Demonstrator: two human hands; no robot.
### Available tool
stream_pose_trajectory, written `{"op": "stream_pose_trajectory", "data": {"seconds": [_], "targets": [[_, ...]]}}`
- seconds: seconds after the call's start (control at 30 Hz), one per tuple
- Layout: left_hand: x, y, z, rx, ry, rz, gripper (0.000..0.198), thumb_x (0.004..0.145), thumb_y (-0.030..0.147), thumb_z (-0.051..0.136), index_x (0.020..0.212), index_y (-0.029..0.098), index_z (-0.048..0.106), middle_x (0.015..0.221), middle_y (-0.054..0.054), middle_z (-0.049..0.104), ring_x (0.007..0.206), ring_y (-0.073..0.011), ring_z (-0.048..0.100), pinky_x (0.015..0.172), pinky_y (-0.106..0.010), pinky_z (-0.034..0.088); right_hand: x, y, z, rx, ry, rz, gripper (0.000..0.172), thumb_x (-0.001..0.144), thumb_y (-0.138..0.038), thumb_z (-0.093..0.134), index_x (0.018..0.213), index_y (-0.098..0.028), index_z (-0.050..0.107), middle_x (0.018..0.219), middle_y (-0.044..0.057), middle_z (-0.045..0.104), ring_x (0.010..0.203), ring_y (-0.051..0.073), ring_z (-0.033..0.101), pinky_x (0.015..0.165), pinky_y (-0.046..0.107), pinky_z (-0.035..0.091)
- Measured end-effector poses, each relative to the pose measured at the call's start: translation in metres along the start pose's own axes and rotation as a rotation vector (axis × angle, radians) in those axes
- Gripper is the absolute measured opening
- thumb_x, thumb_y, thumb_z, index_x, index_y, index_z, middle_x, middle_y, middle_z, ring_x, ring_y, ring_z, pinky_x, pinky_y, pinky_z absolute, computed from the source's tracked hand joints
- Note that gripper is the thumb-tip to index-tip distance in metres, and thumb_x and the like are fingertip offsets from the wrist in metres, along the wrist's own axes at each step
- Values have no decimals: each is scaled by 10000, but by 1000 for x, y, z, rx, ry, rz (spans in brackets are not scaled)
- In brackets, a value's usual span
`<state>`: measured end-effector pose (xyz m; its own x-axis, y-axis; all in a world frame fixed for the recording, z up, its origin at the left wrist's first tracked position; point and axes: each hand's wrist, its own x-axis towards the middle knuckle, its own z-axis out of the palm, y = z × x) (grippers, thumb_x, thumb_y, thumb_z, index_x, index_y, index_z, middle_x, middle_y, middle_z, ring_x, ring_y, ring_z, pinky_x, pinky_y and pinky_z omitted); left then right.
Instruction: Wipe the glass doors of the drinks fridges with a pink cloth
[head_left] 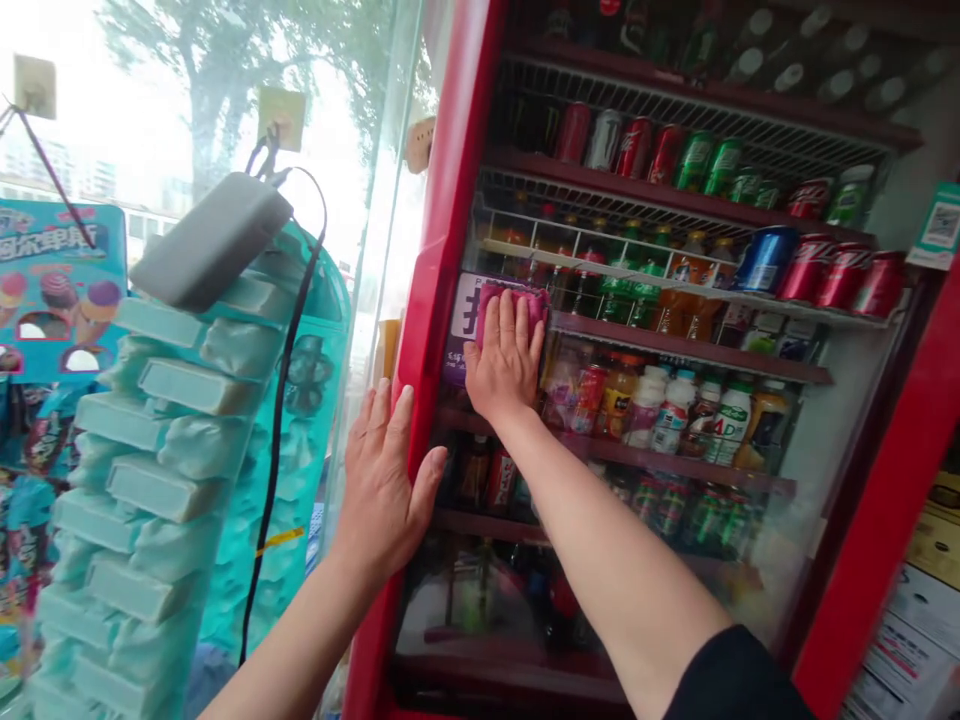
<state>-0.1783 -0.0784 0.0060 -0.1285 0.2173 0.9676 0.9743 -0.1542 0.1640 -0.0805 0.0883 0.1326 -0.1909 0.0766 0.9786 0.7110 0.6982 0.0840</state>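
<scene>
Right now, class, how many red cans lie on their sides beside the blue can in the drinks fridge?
3: the first red can touches the blue can, the second red can lies next along, and the third red can ends the row. Others may be hidden behind them.

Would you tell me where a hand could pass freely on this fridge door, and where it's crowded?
The glass door is free right of the right hand and its pink cloth, up to the red frame. Crowded at the left edge, where the left hand spreads below the cloth.
</scene>
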Motion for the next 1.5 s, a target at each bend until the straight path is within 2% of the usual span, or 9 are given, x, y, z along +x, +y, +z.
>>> {"op": "stream_pose_trajectory", "data": {"seconds": [0.3, 0.53, 0.77, 0.93, 1.0, 1.13, 1.23, 1.33, 1.5], "targets": [[-16, -13, 4, 24, -23, -35, 793, 1075, 419, 569, 1776, 299, 217, 1857, -138, 241, 1737, -350, 186, 1383, -618, 256, -81, -46, 32, 100, -139, -62, 733, 1094, -266, 468, 1782, -156, 240, 1856, 127, 219, 1752, 347, 88, 1401, 687, 121], [-14, 4, 18, -13, -52, -10, 797, 1074, 432, 568, 1776, 307, 211, 1858, -147, 232, 1732, -360, 201, 1374, -638, 265, -143, 21, 14, 72, -247, -393, 803, 1060, -338, 626, 1769, -197, 277, 1816, 114, 342, 1723, 303, 239, 1412, 612, 131], [-16, 15, 24, -49, -51, -24, 787, 1076, 431, 566, 1774, 310, 224, 1866, -134, 211, 1734, -349, 198, 1384, -620, 253, -174, 126, -31, -175, 66, 141, 825, 1075, -381, 543, 1783, -128, 204, 1795, 245, 343, 1709, 418, 241, 1338, 748, 222], [-17, 19, 19, -56, -53, -35, 789, 1076, 424, 561, 1776, 301, 217, 1870, -133, 193, 1739, -349, 175, 1388, -617, 242, -165, 113, -27, -137, 222, 433, 814, 1095, -398, 453, 1787, -89, 155, 1805, 284, 283, 1712, 469, 187, 1300, 823, 225], [-16, 21, 18, -57, -59, -24, 791, 1075, 426, 566, 1775, 303, 219, 1869, -133, 197, 1738, -348, 181, 1389, -616, 242, -160, 84, -18, -99, 160, 359, 788, 1093, -359, 465, 1777, -72, 199, 1798, 285, 300, 1718, 455, 178, 1318, 809, 200], [-12, 27, 22, -59, -67, 12, 789, 1074, 448, 569, 1772, 278, 242, 1861, -156, 218, 1735, -359, 190, 1387, -623, 238, -155, 30, -1, -16, -136, -97, 676, 1104, -287, 478, 1753, -171, 325, 1815, 130, 346, 1725, 326, 230, 1395, 650, 204], [-10, 37, 32, -66, -91, 33, 790, 1078, 471, 557, 1772, 260, 244, 1859, -171, 213, 1737, -366, 179, 1389, -625, 231, -155, 20, 4, 38, -249, -329, 658, 1135, -316, 428, 1763, -181, 282, 1846, 55, 270, 1738, 254, 186, 1420, 577, 184], [-11, 48, 45, -70, -113, 36, 788, 1083, 482, 546, 1774, 266, 235, 1861, -169, 206, 1737, -375, 173, 1387, -636, 229, -156, 42, -2, 59, -265, -339, 698, 1127, -352, 475, 1770, -188, 258, 1850, 49, 254, 1742, 244, 166, 1430, 562, 136], [-19, 58, 71, -87, -149, 54, 793, 1083, 469, 545, 1779, 279, 218, 1861, -168, 208, 1733, -396, 180, 1375, -664, 241, -168, 124, -32, -49, -162, -101, 730, 1080, -389, 576, 1744, -188, 348, 1823, 111, 336, 1738, 298, 181, 1419, 596, 68]]}}
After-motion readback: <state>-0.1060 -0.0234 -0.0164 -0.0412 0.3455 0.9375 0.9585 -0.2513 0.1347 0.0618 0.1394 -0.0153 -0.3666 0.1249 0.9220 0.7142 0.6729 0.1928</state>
